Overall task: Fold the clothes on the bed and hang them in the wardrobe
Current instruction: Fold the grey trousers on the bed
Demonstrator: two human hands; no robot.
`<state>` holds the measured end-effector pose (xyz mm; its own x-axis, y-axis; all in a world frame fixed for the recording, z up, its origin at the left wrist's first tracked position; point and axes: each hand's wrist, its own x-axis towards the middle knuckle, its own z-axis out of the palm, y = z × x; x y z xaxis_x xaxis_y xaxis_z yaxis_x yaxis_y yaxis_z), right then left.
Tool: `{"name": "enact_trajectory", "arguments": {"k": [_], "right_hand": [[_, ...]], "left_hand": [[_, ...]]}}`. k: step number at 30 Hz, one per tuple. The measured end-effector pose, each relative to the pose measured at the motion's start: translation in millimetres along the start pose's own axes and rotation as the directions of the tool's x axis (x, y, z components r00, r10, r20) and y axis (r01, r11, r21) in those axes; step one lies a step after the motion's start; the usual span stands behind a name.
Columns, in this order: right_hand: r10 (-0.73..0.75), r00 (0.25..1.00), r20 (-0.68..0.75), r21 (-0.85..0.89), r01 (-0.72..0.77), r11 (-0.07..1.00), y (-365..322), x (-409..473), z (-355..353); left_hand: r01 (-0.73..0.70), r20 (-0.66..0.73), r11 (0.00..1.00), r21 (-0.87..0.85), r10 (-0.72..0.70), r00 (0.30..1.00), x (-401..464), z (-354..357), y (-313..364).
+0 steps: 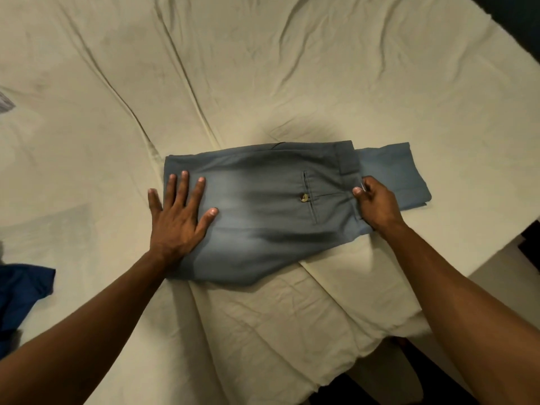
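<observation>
Grey-blue trousers (263,206) lie folded across the cream bed sheet (233,68), waistband toward the right, a back pocket with a tan button facing up. The leg ends stick out beyond the waistband at the right. My left hand (178,217) presses flat on the left folded end, fingers spread and straight. My right hand (377,204) grips the waistband edge at the right, fingers curled round the cloth.
A dark blue garment (20,290) lies crumpled at the left edge of the bed. A bit of pale striped cloth (5,103) shows at the far left. The bed's corner and edge run along the right and bottom, with dark floor (380,381) beyond.
</observation>
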<state>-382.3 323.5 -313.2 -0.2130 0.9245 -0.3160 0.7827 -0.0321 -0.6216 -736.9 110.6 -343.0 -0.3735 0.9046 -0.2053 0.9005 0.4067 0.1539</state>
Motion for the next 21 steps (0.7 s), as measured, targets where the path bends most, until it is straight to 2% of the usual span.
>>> {"name": "enact_trajectory", "arguments": {"k": [6, 15, 21], "right_hand": [[-0.044, 0.993, -0.114, -0.013, 0.043, 0.999, 10.2, 20.1, -33.1], [0.029, 0.99, -0.139, -0.122, -0.046, 0.991, 47.2, 45.9, -66.0], [0.093, 0.97, -0.226, -0.161, -0.132, 0.978, 58.6, 52.3, -69.6]], "left_hand": [[-0.073, -0.064, 0.997, 0.019, 0.074, 0.995, 4.7, -14.6, 26.6], [-0.038, -0.027, 0.999, 0.008, 0.038, 0.999, 24.1, 5.9, 53.5], [-0.022, -0.026, 1.0, -0.004, 0.022, 0.999, 25.7, 4.5, 46.6]]}}
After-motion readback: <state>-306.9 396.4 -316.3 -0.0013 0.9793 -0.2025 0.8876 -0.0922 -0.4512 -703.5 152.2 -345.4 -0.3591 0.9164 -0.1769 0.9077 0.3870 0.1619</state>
